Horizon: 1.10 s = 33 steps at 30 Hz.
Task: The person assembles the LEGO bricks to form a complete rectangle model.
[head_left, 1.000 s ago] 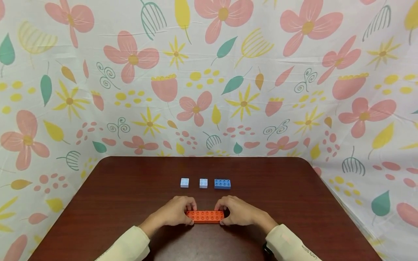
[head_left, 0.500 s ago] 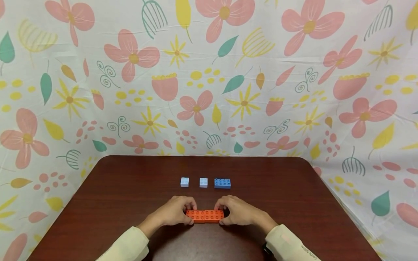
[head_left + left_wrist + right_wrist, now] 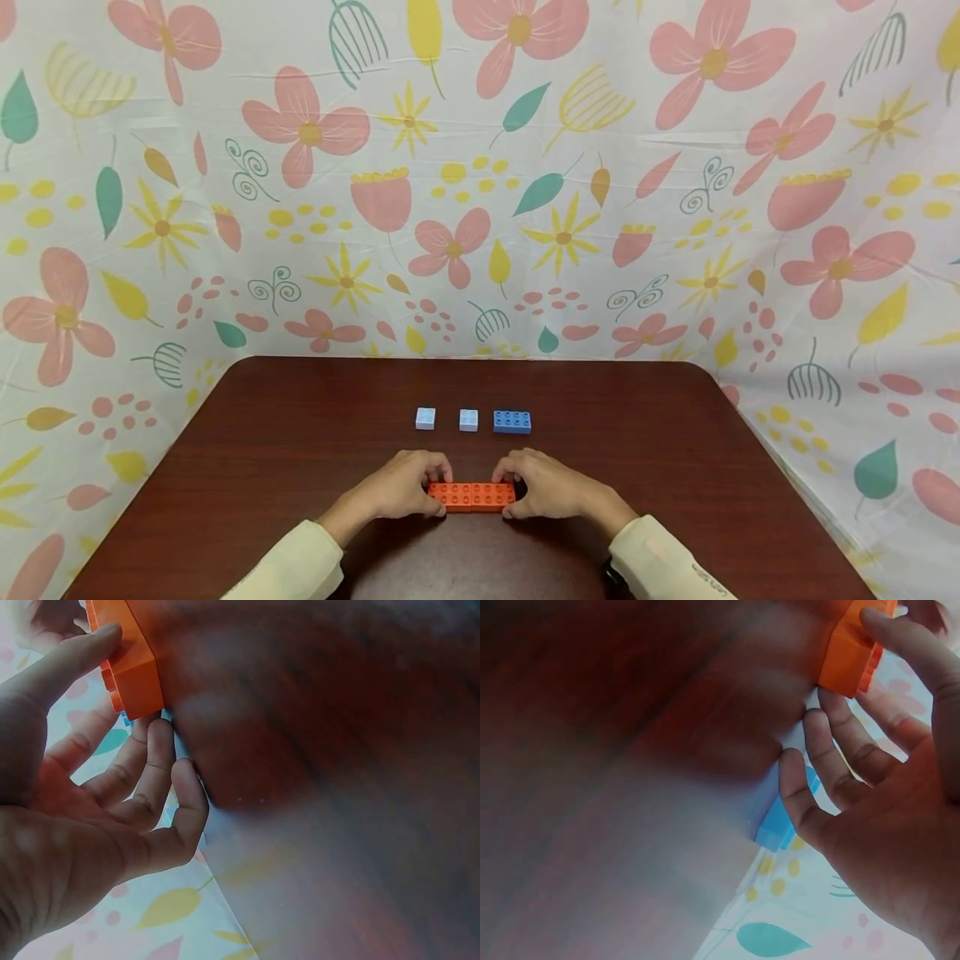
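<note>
Two orange-red toy building bricks lie end to end on the table, forming one studded row in the head view. My left hand (image 3: 405,485) pinches the left brick (image 3: 450,495) at its outer end, thumb on the near side and fingers on the far side. On the other end, my right hand (image 3: 553,487) pinches the right brick (image 3: 492,495) the same way. In the left wrist view the thumb presses the side of the orange brick (image 3: 141,679), with the other fingers loosely bent. The right wrist view shows a matching grip on its orange brick (image 3: 846,660).
Behind the hands stand two small pale-blue bricks, a left one (image 3: 425,419) and a middle one (image 3: 468,421), with a larger blue brick (image 3: 512,422) to their right. The dark wooden table (image 3: 300,417) ends at a flower-patterned cloth (image 3: 480,208).
Half a second ago a clear seam showed between the two orange-red bricks; now it is fainter and their edges line up. Both hands stay nearly still, and the head view has shifted slightly.
</note>
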Available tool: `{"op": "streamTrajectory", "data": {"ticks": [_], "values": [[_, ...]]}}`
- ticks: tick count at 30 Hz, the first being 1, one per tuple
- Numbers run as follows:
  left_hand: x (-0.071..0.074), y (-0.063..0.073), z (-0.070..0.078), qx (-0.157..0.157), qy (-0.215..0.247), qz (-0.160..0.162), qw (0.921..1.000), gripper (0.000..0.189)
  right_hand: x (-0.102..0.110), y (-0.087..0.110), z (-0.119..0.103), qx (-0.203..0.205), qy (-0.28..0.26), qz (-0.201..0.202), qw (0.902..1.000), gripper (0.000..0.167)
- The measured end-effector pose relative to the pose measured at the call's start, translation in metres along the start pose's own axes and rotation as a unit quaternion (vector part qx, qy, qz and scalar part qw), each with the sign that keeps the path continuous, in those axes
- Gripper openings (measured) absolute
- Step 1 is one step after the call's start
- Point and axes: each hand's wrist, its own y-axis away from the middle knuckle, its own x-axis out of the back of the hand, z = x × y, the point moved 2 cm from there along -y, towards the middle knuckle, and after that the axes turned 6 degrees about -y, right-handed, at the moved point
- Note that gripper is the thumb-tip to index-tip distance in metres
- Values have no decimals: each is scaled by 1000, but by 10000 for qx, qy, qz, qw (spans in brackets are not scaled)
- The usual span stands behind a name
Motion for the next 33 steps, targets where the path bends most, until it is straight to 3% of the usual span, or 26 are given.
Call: {"op": "streamTrajectory", "data": {"ticks": [8,20,33], "values": [[1,-1,2,60,-120,-89,9999,32,21,-2,0,101,-324,-203,9992,42],[2,1,3,132,-301,-54,9994,32,60,-17,14,96,-398,530,9978,42],[3,4,3,188,-224,-29,9996,32,72,-38,45,-266,-635,1050,9921,37]]}}
